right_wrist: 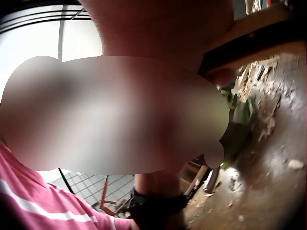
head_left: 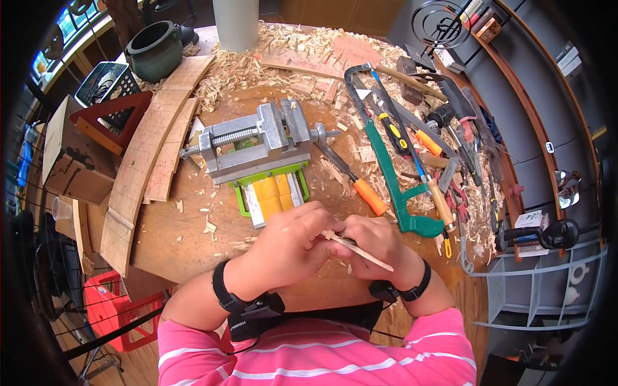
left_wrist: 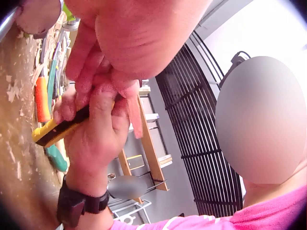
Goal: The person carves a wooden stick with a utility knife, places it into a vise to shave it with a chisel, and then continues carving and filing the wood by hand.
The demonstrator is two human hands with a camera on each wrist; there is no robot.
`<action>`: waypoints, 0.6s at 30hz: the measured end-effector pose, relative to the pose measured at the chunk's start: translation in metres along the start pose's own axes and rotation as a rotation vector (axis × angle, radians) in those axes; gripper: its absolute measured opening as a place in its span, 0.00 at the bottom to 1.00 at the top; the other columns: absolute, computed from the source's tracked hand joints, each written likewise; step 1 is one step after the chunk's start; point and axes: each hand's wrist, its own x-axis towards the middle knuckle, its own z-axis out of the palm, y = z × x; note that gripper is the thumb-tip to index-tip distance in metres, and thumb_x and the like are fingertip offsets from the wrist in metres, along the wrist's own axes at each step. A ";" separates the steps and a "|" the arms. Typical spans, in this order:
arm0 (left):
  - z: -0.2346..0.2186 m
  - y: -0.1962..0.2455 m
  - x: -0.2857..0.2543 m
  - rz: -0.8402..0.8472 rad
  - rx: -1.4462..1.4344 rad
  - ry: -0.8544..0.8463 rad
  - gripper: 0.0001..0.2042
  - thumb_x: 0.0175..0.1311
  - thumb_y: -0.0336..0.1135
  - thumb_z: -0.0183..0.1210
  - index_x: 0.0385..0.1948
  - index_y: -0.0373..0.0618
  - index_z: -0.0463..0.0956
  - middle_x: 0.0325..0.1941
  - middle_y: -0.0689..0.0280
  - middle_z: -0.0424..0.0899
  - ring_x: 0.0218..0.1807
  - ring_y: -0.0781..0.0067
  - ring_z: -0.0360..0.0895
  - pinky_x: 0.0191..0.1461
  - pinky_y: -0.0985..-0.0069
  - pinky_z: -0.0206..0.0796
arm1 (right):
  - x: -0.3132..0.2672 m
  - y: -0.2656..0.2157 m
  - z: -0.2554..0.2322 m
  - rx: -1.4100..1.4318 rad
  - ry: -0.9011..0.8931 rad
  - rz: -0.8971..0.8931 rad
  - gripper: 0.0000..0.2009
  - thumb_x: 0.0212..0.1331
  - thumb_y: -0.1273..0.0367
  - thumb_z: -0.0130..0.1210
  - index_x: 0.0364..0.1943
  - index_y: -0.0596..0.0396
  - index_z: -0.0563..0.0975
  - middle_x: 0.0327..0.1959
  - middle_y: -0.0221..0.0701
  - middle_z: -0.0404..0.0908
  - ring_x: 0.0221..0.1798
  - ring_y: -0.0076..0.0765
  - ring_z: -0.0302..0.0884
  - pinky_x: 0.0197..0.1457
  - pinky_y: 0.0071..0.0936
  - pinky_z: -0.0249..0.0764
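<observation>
In the head view my left hand (head_left: 293,238) pinches a thin wooden strip (head_left: 367,254) by one end, its other end pointing toward the lower right. My right hand (head_left: 376,243) meets it there, fingers close to the left fingertips. The left wrist view shows the right hand curled round a yellow-and-black handled tool (left_wrist: 64,128), whose working end is hidden among the fingers. Beside that grip the wooden strip (left_wrist: 135,117) sticks out. Both hands are held up near the front edge of the wooden table (head_left: 187,248). Blur covers much of the right wrist view.
A grey vise (head_left: 261,145) stands mid-table on a green-and-yellow base. To its right lie a green hacksaw (head_left: 380,148), an orange-handled tool (head_left: 370,196) and several other tools. Long boards (head_left: 154,154) lie at the left, and wood shavings (head_left: 225,83) cover the back.
</observation>
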 end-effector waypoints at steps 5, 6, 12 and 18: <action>0.002 0.002 0.000 -0.007 -0.053 0.040 0.16 0.55 0.33 0.78 0.41 0.41 0.81 0.32 0.60 0.79 0.32 0.57 0.82 0.33 0.66 0.73 | 0.000 0.000 0.005 -0.002 -0.003 0.032 0.11 0.58 0.77 0.65 0.41 0.57 0.75 0.31 0.39 0.80 0.27 0.48 0.82 0.28 0.38 0.75; 0.001 0.001 0.001 -0.017 -0.131 0.042 0.15 0.56 0.32 0.78 0.41 0.41 0.81 0.33 0.60 0.80 0.34 0.57 0.83 0.34 0.66 0.74 | 0.001 0.000 0.006 0.079 0.025 0.039 0.11 0.59 0.77 0.65 0.41 0.57 0.75 0.31 0.40 0.80 0.27 0.47 0.82 0.28 0.38 0.75; -0.007 0.009 0.007 0.014 -0.194 -0.008 0.14 0.57 0.28 0.76 0.42 0.42 0.82 0.37 0.59 0.84 0.38 0.57 0.86 0.37 0.68 0.79 | 0.000 0.002 0.007 0.209 0.070 -0.009 0.12 0.61 0.73 0.69 0.38 0.55 0.74 0.30 0.39 0.82 0.26 0.47 0.82 0.27 0.37 0.74; -0.003 -0.004 0.000 -0.033 -0.194 -0.022 0.16 0.59 0.37 0.78 0.40 0.41 0.82 0.35 0.63 0.85 0.34 0.68 0.85 0.32 0.76 0.76 | -0.001 -0.001 -0.002 0.163 0.012 -0.003 0.09 0.58 0.77 0.65 0.38 0.57 0.75 0.28 0.38 0.78 0.26 0.47 0.80 0.28 0.40 0.74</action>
